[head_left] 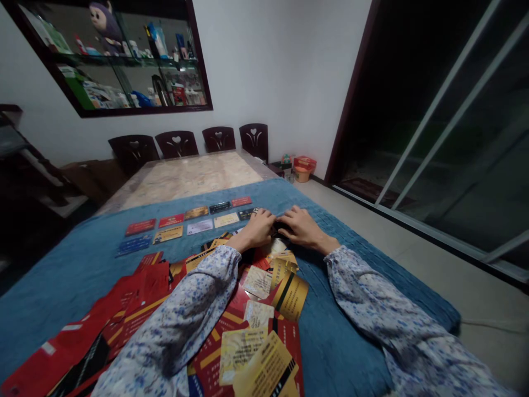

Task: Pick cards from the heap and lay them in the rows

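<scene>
My left hand (pixel 258 227) and my right hand (pixel 305 228) almost meet above the far end of a loose pile of cards. Their fingers are curled around a small dark thing at the gap between them; its kind is mostly hidden by the fingers. Just beyond the left hand lies a black card (pixel 247 214), partly covered. To the left, cards lie flat in two rows, among them a red card (pixel 140 226), a gold card (pixel 167 234) and a white card (pixel 226 220). Beneath my forearms the pile spreads toward me, with a gold card with a dark stripe (pixel 291 296) and red cards (pixel 154 282).
A blue cloth (pixel 330 309) covers the near part of the table, and a pale patterned tabletop (pixel 198 175) shows beyond it. Several dark chairs (pixel 177 144) stand at the far side. A glass sliding door (pixel 463 138) is on the right.
</scene>
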{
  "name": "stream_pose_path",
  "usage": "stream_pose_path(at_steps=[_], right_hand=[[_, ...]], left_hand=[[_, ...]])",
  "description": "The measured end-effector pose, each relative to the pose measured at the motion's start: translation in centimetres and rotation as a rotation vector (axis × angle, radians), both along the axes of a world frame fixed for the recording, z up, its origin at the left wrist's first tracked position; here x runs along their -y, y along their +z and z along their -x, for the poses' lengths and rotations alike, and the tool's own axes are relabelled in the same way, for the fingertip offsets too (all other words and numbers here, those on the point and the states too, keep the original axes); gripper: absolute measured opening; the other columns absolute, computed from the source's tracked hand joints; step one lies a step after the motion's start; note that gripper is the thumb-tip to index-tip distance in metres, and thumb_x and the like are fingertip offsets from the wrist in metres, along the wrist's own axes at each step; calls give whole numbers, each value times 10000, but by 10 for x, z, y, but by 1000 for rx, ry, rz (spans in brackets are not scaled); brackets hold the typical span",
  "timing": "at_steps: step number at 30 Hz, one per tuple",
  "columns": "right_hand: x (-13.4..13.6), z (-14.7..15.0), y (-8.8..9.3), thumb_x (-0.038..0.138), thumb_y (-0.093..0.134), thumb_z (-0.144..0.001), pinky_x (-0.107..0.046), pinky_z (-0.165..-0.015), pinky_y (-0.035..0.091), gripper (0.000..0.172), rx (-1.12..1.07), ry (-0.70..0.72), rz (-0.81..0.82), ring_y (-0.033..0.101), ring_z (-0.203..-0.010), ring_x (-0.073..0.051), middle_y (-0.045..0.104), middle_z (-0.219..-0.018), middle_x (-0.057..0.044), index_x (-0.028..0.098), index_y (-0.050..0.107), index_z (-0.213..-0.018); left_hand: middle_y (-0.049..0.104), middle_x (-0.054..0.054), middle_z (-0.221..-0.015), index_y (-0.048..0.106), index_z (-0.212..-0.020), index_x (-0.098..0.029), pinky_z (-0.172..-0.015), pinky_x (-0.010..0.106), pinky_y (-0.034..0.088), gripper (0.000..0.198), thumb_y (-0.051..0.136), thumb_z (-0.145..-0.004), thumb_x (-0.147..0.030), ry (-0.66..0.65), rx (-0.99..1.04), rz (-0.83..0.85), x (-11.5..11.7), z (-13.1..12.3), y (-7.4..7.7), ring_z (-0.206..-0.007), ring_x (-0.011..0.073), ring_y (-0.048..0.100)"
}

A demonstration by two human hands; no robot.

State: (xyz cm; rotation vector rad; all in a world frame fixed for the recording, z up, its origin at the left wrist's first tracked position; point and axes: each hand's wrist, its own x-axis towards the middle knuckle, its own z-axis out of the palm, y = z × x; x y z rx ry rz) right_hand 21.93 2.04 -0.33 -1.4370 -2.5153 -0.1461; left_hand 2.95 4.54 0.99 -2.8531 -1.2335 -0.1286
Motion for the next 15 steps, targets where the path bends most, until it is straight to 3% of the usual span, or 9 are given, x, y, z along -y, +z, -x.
stream_pose_path(at_steps=[8, 15], right_hand=[[1, -2, 4, 214, 519, -965, -374, -840, 327, 259, -123, -11, 34, 491, -1000, -258, 734, -1045, -102, 209, 738, -1102], [-7, -10, -1, 230, 539, -914, -362, -888, 383, 240, -285, -116, 29, 554, -963, -244, 717, -986, -97, 192, 728, -1056]], left_hand=[[626, 124, -1216, 653, -1063, -181, -1019, 453, 459, 236, 559, -850, -145, -11, 51, 16, -1, 1, 1, -1218, 292, 501], [671, 100, -1104, 680, -949, -188, -1022, 422, 477, 122, 584, -873, -197, 4, 192, 48, -11, 3, -11, -1167, 273, 535]])
